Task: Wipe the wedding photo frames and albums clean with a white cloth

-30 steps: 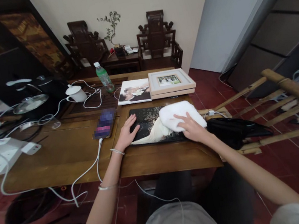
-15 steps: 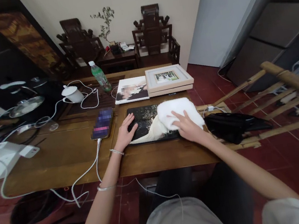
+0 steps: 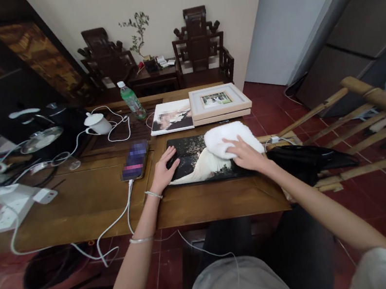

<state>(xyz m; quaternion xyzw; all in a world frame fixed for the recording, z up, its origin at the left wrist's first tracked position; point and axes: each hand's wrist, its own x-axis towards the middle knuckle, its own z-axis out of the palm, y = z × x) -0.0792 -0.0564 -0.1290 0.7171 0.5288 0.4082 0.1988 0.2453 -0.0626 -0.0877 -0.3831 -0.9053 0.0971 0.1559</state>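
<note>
A dark photo panel with a long pale dress in its picture lies flat on the wooden table. My left hand rests at its left edge, fingers stretched out and thumb apart, holding nothing. A folded white cloth covers the panel's upper right part. My right hand holds this cloth against the panel, fingers over its lower edge; whatever is pinched under them is hidden. To the left of my left hand, a phone lies plugged into a white cable.
Behind the panel lie a white-edged photo print and stacked pale frames. A green bottle, lidded white cup, power strip and loose cables occupy the left. A bamboo chair with a black bag stands right.
My right hand and the white cloth have slid slightly up the panel, uncovering more of the pale dress and the lower right corner. My left hand stays at the left edge.
</note>
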